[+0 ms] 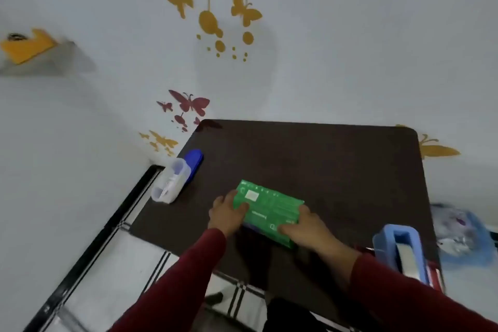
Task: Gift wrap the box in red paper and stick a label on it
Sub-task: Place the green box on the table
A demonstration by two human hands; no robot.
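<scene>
While both my left hand (225, 213) and right hand (304, 226) grip the green box (269, 209) by its ends, it could slip onto the table (336, 170), since no red paper lies ready.

Green box (269, 210): one
Hands: two, left (226, 213), right (304, 226)
Blue tape dispenser (398, 250): one
Clear container (169, 183): one
Tabletop (323, 159): one

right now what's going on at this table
A person in red sleeves holds a green box on a dark table, the left hand gripping its left end and the right hand its near right corner. The box is still bare; no red paper is on it. A clear plastic container with a blue object beside it sits at the table's left edge, and a blue tape dispenser stands at the right.
</scene>
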